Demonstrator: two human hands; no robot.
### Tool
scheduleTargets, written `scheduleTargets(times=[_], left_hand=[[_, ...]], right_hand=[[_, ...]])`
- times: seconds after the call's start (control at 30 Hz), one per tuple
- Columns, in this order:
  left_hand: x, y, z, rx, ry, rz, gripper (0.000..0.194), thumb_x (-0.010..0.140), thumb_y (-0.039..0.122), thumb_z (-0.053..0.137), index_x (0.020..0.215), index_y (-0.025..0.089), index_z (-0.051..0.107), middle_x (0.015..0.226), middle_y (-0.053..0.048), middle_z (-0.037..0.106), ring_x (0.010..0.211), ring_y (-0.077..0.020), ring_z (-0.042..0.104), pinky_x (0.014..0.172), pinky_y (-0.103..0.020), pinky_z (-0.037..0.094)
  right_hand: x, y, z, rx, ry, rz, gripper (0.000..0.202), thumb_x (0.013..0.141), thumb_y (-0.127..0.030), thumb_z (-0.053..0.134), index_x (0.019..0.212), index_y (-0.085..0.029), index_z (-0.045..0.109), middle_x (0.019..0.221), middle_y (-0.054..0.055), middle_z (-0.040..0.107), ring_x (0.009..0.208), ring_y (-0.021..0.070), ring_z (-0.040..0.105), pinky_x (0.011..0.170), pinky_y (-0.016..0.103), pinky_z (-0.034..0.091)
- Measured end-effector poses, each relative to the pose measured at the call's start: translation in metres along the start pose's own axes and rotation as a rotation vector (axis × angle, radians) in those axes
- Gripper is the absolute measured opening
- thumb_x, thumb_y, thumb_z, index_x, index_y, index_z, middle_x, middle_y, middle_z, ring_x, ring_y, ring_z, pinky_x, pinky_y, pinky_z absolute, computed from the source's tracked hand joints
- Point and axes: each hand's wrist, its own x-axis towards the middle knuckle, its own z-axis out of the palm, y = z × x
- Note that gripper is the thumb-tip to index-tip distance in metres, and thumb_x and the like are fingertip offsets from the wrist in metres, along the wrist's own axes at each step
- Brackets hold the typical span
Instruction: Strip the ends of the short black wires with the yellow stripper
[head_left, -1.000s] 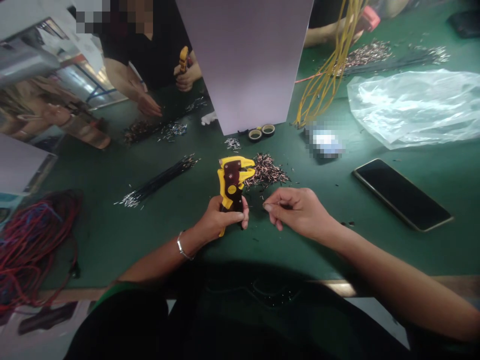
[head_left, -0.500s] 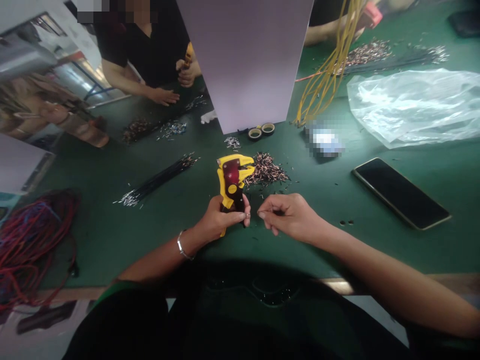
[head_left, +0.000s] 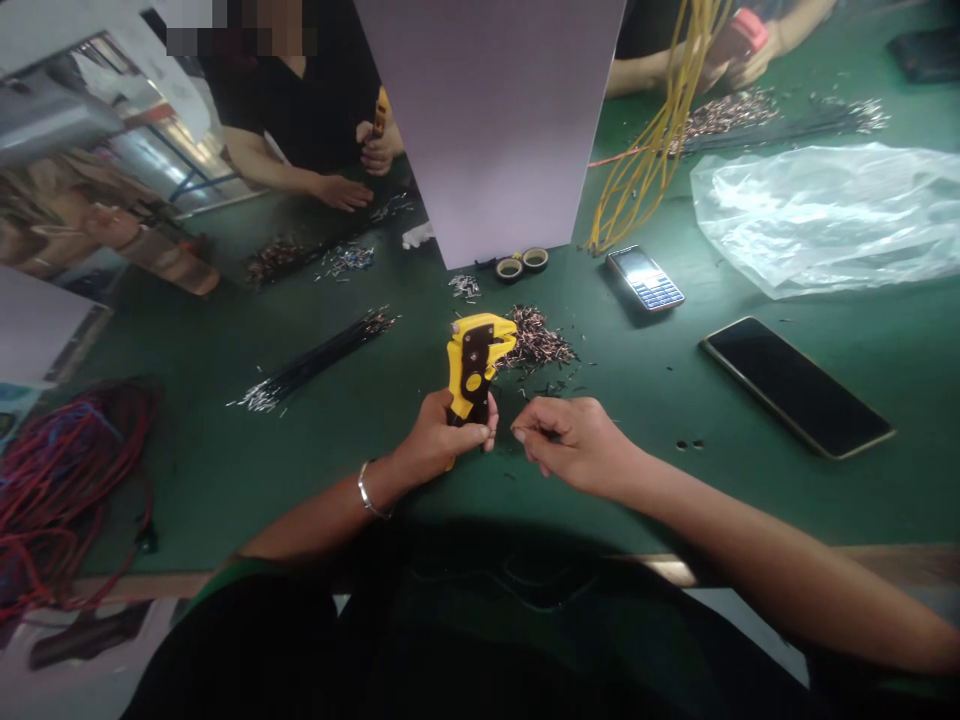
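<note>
Wrapped round the handles of a yellow and black wire stripper (head_left: 474, 372) is my left hand (head_left: 448, 432), with the tool's jaws up and pointing right. My right hand (head_left: 574, 440) is just to the right of it, thumb and forefinger pinched together; anything between the fingertips is too small to make out. Beyond the jaws lies a heap of short copper-ended wire offcuts (head_left: 541, 338), with loose black bits scattered toward my right hand. A bundle of black wires (head_left: 319, 360) with silvery ends rests to the left on the green table (head_left: 600, 530).
Two tape rolls (head_left: 522, 264) and small silvery pieces (head_left: 465, 287) lie before an upright panel (head_left: 502, 130). On the right are a keypad phone (head_left: 646, 279), a smartphone (head_left: 799, 387) and a plastic bag (head_left: 832, 215). Red cables (head_left: 64, 480) pile up left. Co-workers' hands (head_left: 345, 190) are across the table.
The wire stripper has shifted slightly right and tilted in my left hand, its jaws now nearer together. My right hand stays pinched, almost in the same place.
</note>
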Motion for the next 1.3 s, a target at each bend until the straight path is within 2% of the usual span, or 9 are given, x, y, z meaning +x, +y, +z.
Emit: scheduleTargets(times=[0.1,0.17,0.27,0.4,0.5,0.7,0.9,1.1,1.3], left_hand=[[0.001,0.001,0.000,-0.030,0.075,-0.017,0.016,0.069,0.012,0.071,0.083,0.012,0.065,0.069,0.000,0.064,0.057,-0.0117,0.060,0.061,-0.027,0.050],[0.002,0.004,0.000,-0.100,0.061,-0.047,0.017,0.068,0.012,0.073,0.083,0.012,0.064,0.069,0.000,0.065,0.057,-0.0128,0.061,0.061,-0.029,0.050],[0.003,0.009,-0.001,-0.170,-0.080,-0.069,0.024,0.072,0.016,0.077,0.093,0.011,0.067,0.080,-0.005,0.069,0.065,-0.0164,0.065,0.067,-0.033,0.053],[0.002,0.010,-0.003,-0.264,-0.217,-0.072,0.032,0.073,0.016,0.076,0.104,0.012,0.068,0.091,-0.009,0.072,0.076,-0.0213,0.069,0.077,-0.039,0.055],[0.001,0.009,-0.003,-0.301,-0.242,-0.094,0.037,0.071,0.016,0.076,0.107,0.012,0.068,0.093,-0.010,0.072,0.080,-0.0233,0.070,0.081,-0.041,0.055],[-0.001,0.008,0.000,-0.236,-0.279,-0.070,0.041,0.072,0.017,0.081,0.111,0.014,0.068,0.097,-0.010,0.071,0.085,-0.0219,0.069,0.082,-0.038,0.055],[-0.002,0.002,-0.001,-0.136,-0.317,-0.018,0.043,0.078,0.019,0.080,0.119,0.015,0.065,0.104,-0.011,0.071,0.091,-0.0212,0.068,0.086,-0.037,0.055],[-0.002,0.004,0.002,0.025,-0.326,0.076,0.033,0.083,0.023,0.075,0.112,0.015,0.064,0.099,-0.010,0.072,0.092,-0.0213,0.068,0.089,-0.039,0.054],[-0.003,0.003,0.003,0.248,-0.285,0.117,0.023,0.085,0.029,0.071,0.102,0.014,0.067,0.094,-0.010,0.073,0.088,-0.0204,0.068,0.085,-0.035,0.056]], right_hand=[[0.000,-0.004,-0.008,0.036,0.096,0.033,0.013,0.082,-0.017,0.053,0.071,-0.019,0.059,0.056,-0.003,0.060,0.044,0.0089,0.057,0.048,0.024,0.043],[0.002,-0.005,-0.012,0.086,0.180,0.098,0.013,0.084,-0.020,0.054,0.072,-0.019,0.059,0.056,-0.002,0.061,0.042,0.0095,0.059,0.046,0.023,0.045],[0.005,-0.004,-0.015,0.148,0.256,0.142,0.015,0.084,-0.025,0.056,0.071,-0.019,0.059,0.055,-0.002,0.063,0.041,0.0098,0.060,0.044,0.023,0.046],[0.006,-0.004,-0.012,0.091,0.335,0.104,0.017,0.086,-0.028,0.058,0.072,-0.019,0.061,0.056,-0.003,0.064,0.041,0.0090,0.061,0.046,0.022,0.046],[0.004,-0.006,-0.011,-0.006,0.338,0.069,0.018,0.087,-0.026,0.056,0.071,-0.020,0.061,0.056,-0.004,0.064,0.043,0.0084,0.061,0.049,0.022,0.046],[0.003,-0.007,-0.010,-0.157,0.367,0.022,0.019,0.089,-0.025,0.053,0.073,-0.020,0.062,0.057,-0.003,0.064,0.048,0.0095,0.059,0.054,0.024,0.046],[0.003,-0.006,-0.006,-0.177,0.370,-0.003,0.020,0.088,-0.023,0.051,0.070,-0.020,0.057,0.054,-0.003,0.060,0.046,0.0089,0.054,0.052,0.024,0.043],[0.003,-0.013,-0.002,-0.159,0.337,0.000,0.023,0.088,-0.025,0.050,0.065,-0.023,0.052,0.052,-0.003,0.061,0.046,0.0092,0.052,0.051,0.024,0.042],[0.002,-0.012,0.003,-0.137,0.334,-0.013,0.018,0.085,-0.021,0.049,0.066,-0.023,0.051,0.055,-0.002,0.064,0.049,0.0099,0.054,0.052,0.023,0.043]])
